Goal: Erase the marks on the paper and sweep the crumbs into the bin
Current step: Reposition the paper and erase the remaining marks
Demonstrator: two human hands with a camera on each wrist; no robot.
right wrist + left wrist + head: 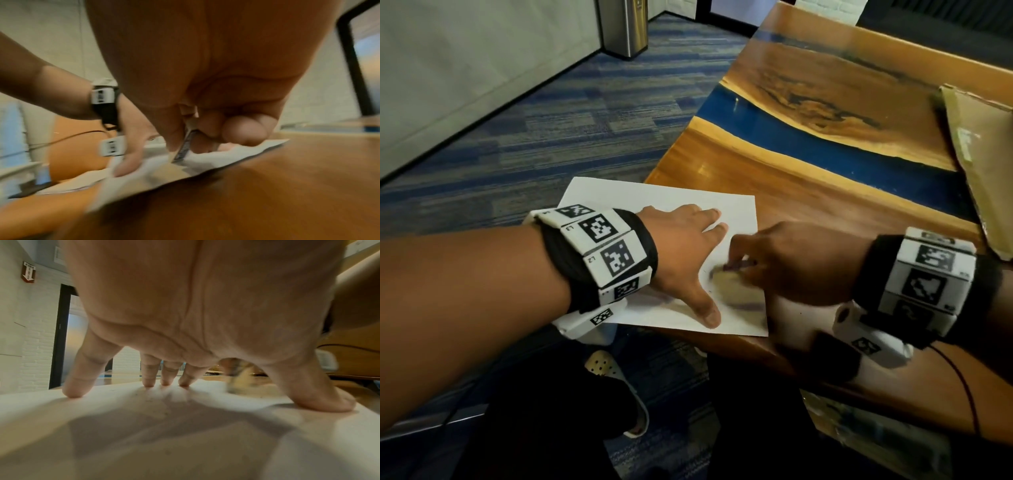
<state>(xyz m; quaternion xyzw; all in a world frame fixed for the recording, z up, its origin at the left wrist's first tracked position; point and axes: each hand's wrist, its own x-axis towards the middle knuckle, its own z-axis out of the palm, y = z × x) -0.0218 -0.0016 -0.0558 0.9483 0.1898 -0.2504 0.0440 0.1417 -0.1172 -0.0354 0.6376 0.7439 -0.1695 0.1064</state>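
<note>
The left hand [681, 253] is pressing spread fingers [72, 386] on the paper [671, 202] at the table [825, 212] corner, steadying it while the right hand [791, 260] is pinching an eraser [185, 146], rubbing.

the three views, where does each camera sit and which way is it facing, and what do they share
Head: worn on the head, facing forward and down at the paper on the wooden table; both forearms, left hand and right hand show.
Left wrist: under the left wrist, looking along the palm; spread fingertips press on the paper.
Right wrist: under the right wrist, looking along the palm at the grip pinching the eraser; the left hand shows too.
Shared: all three show the paper; the blurred eraser also appears in each.
</note>
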